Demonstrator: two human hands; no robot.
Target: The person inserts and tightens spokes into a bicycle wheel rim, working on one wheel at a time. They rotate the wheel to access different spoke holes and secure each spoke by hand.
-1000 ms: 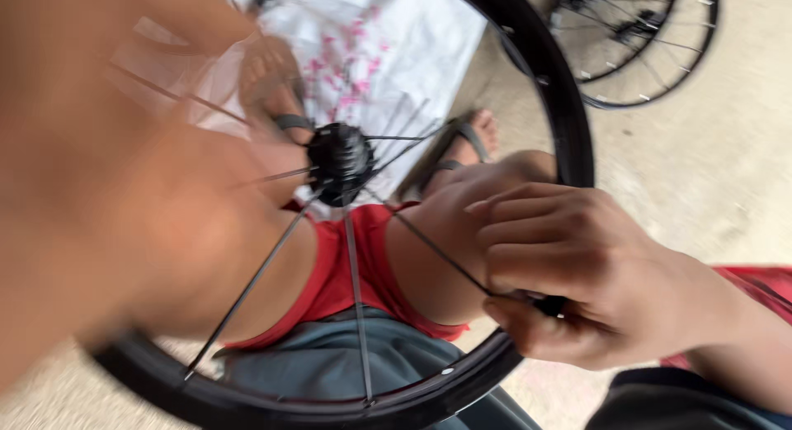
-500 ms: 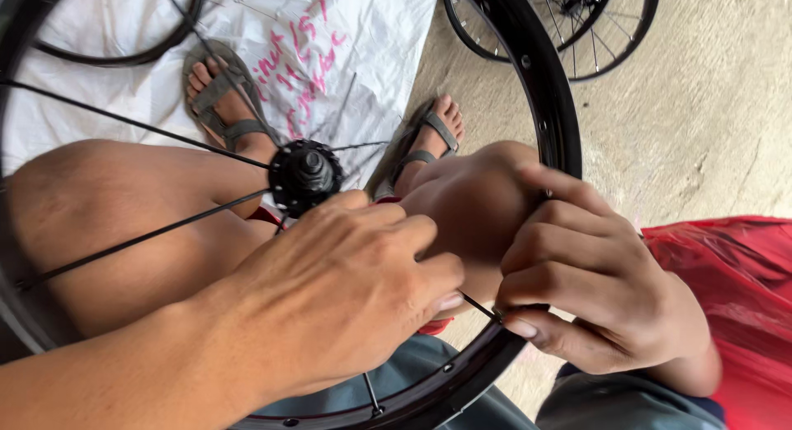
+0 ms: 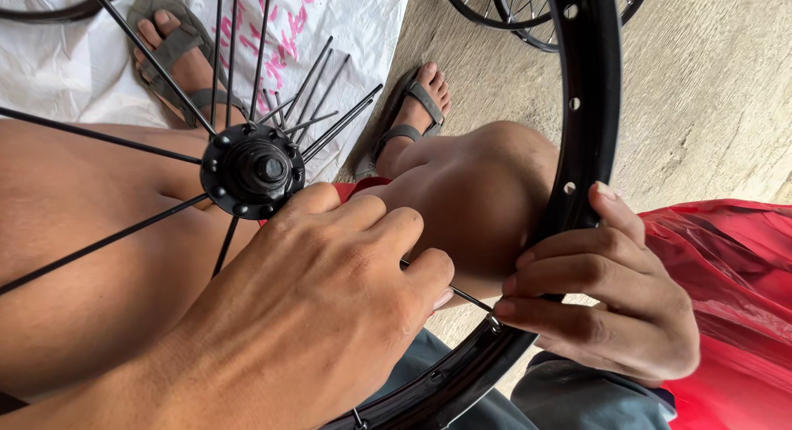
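Item: black bicycle rim with hub, partly laced, resting across the seated person's bare knees, so that it stands tilted and within reach of both hands.

Left hand — lies over the lap just below the hub, fingers curled shut around a thin dark spoke; only the spoke's outer end shows past the fingertips, aimed at the rim's inner wall. The closed grip appears meant to steer that end toward a hole.

Right hand — wraps the rim from outside, thumb over the inner face, fingers closed on the rim close by the spoke tip. The hold seems to steady the rim and meet the spoke end; whether a nipple is pinched there is too small to tell.

Spokes at hub — several fitted ones fan upward and left; some reach no rim hole in view. Empty holes show along the rim's upper arc.

Surroundings — sandalled feet on a white printed sheet over concrete floor; more wheels lie beyond; red plastic bag beside the right hand.
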